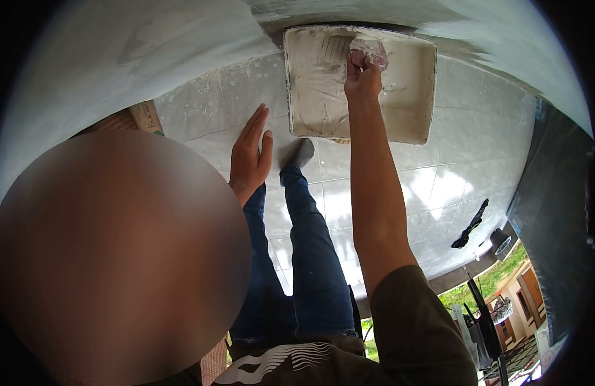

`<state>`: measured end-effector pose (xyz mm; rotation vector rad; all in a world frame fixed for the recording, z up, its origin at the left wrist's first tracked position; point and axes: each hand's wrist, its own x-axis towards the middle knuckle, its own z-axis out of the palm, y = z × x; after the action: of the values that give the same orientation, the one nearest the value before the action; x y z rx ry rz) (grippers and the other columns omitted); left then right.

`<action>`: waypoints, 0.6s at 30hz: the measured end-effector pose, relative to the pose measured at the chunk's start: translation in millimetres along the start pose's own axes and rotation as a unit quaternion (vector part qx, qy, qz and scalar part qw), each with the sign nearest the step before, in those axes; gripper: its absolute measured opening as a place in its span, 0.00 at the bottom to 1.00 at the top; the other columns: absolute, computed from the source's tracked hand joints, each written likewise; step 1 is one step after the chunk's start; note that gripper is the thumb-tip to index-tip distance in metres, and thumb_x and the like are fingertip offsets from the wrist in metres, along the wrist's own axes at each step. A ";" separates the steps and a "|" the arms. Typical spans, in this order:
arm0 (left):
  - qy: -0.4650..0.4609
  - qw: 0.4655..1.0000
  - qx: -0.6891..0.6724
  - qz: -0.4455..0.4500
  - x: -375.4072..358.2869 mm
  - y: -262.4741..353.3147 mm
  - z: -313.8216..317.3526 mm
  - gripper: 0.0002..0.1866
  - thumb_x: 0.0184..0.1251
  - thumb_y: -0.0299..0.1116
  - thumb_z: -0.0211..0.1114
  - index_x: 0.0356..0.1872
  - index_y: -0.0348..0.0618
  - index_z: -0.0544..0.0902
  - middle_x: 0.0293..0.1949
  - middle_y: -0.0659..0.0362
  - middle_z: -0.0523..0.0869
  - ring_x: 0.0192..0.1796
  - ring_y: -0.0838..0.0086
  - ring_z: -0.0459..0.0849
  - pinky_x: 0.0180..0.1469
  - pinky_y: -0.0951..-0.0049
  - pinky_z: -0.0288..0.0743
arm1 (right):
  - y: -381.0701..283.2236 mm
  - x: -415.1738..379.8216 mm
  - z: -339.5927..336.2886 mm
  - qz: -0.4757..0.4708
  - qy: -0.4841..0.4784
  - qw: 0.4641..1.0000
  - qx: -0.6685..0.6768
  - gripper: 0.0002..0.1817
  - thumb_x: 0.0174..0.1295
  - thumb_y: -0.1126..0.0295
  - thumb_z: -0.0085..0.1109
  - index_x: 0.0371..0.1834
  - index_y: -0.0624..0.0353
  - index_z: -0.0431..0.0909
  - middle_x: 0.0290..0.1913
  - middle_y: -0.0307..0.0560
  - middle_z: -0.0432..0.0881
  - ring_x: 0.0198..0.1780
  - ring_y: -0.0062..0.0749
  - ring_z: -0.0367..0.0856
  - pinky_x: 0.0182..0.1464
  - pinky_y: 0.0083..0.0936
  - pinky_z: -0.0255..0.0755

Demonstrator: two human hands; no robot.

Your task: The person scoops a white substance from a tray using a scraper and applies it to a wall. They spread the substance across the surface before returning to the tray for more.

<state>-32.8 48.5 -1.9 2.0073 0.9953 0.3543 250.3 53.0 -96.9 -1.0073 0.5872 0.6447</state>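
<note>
Paint tray [410, 96] sits on the tiled floor [452, 174] at the far side of the view, hard up against the base of the white wall [117, 58]. It is roughly rectangular, long axis running left-right, and coated inside with whitish paint or plaster. The left half looks thickly smeared; the right half is smoother.

Right hand [362, 77] is inside the tray near its far edge, about mid-width. Fingers closed around something wrapped in a pale, paint-smeared cover [369, 51], likely a brush or roller, since bristle-like streaks [336, 46] show just left of it. Can't tell exactly which tool. The right arm [375, 193] runs straight out from near to far, fully extended, so the tray lies directly ahead of it.

Left hand [249, 154] holds nothing: flat, fingers straight and together, thumb out, pointing far-right. It hovers over or rests on the floor left of the tray, near its near-left corner, not touching it. Can't tell if the palm is in contact with the tiles.

Right hand is the 1 at the tray; left is near it but apart.

Below: 2 legs in blue jeans [310, 257], 1 dark shoe [301, 153] just near the tray's near edge. Cardboard piece [146, 117] at left by the wall. Black rag-like item [470, 225] on the tiles to the right, well apart from the tray. Garden and a building visible at near right.
</note>
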 end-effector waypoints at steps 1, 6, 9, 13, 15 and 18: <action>0.000 1.000 -0.001 0.003 0.7 0.2 0.6 0.23 0.78 0.28 0.52 0.71 0.35 0.71 0.72 0.44 0.73 0.73 0.52 0.73 0.74 0.59 0.68 | -2.1 3.9 -0.7 -0.005 0.007 1.000 0.013 0.09 0.75 0.76 0.44 0.51 0.70 0.72 0.46 0.55 0.80 0.47 0.46 0.84 0.60 0.47 0.83; -0.001 1.000 -0.002 0.008 -0.4 3.5 5.6 0.23 0.78 0.28 0.52 0.71 0.35 0.71 0.72 0.44 0.73 0.73 0.51 0.73 0.74 0.58 0.68 | 0.6 -3.2 3.1 0.008 0.002 1.000 0.006 0.09 0.76 0.77 0.43 0.52 0.71 0.70 0.49 0.56 0.78 0.52 0.48 0.82 0.64 0.46 0.83; -0.002 1.000 -0.002 0.008 -3.4 10.2 6.2 0.23 0.78 0.28 0.52 0.71 0.35 0.71 0.72 0.43 0.73 0.73 0.51 0.73 0.74 0.58 0.68 | 11.1 -9.9 5.5 0.056 -0.021 0.998 0.011 0.08 0.76 0.77 0.46 0.51 0.71 0.71 0.49 0.57 0.78 0.52 0.48 0.82 0.64 0.46 0.83; -0.004 1.000 -0.005 0.006 -6.8 12.9 3.0 0.23 0.79 0.28 0.52 0.71 0.34 0.72 0.72 0.42 0.73 0.73 0.50 0.73 0.74 0.58 0.68 | 18.4 -19.1 11.5 0.083 -0.037 0.996 0.025 0.08 0.76 0.77 0.45 0.50 0.71 0.71 0.49 0.57 0.79 0.53 0.47 0.82 0.65 0.45 0.82; -0.002 1.000 0.000 0.006 -8.4 13.0 1.1 0.23 0.79 0.29 0.52 0.71 0.33 0.72 0.72 0.42 0.73 0.73 0.50 0.73 0.74 0.58 0.68 | 18.9 -25.3 14.0 0.117 -0.063 0.991 0.012 0.09 0.77 0.76 0.43 0.50 0.71 0.72 0.50 0.56 0.80 0.53 0.45 0.83 0.67 0.42 0.80; 0.003 1.000 0.008 0.007 -11.3 12.6 -2.9 0.23 0.79 0.29 0.52 0.70 0.33 0.72 0.72 0.42 0.73 0.73 0.50 0.73 0.74 0.58 0.68 | 19.5 -22.7 11.2 0.153 -0.089 0.984 -0.002 0.10 0.78 0.76 0.42 0.51 0.71 0.72 0.50 0.55 0.80 0.53 0.44 0.83 0.68 0.40 0.79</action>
<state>-35.2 37.5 11.1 2.0303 0.9915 0.3619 222.6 65.6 -87.3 -0.8591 0.5872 0.9986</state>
